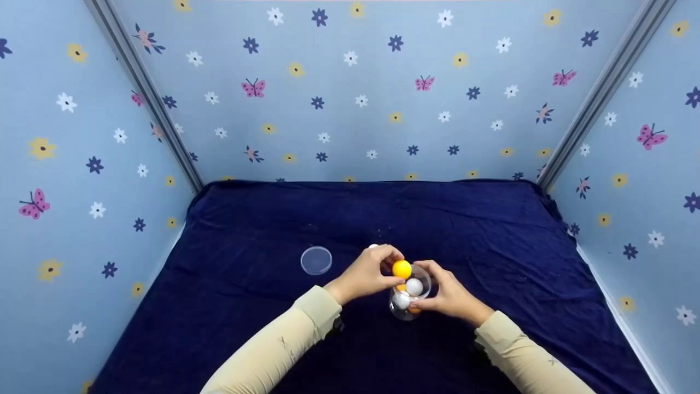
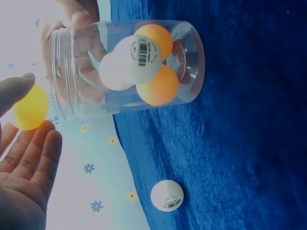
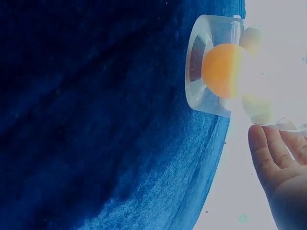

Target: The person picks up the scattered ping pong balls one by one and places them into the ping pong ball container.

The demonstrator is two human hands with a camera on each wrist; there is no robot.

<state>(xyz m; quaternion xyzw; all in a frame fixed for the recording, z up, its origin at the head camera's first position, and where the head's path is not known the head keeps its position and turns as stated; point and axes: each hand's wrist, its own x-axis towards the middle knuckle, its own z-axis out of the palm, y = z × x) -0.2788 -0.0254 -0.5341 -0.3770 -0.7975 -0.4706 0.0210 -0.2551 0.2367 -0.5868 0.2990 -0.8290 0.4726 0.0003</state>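
My left hand [image 1: 367, 276] pinches an orange ping-pong ball [image 1: 402, 268] between thumb and fingers, right at the mouth of a clear plastic jar [image 2: 109, 36]. Around the jar's upper part, my right hand [image 1: 451, 294] grips it with thumb and fingers on either side. Inside are several white and orange ping-pong balls, among them a printed white ball [image 2: 139, 60] and an orange ball [image 3: 223, 71] low down. The jar stands on the dark blue cloth [image 1: 262, 328]. Bright glare washes out its upper part in the right wrist view.
A loose white ping-pong ball [image 2: 167, 195] lies on the cloth beyond my left hand, mostly hidden behind it in the head view. Left of the hands lies a round clear lid [image 1: 316, 260]. Flower-patterned walls [image 1: 350, 87] enclose the back and sides.
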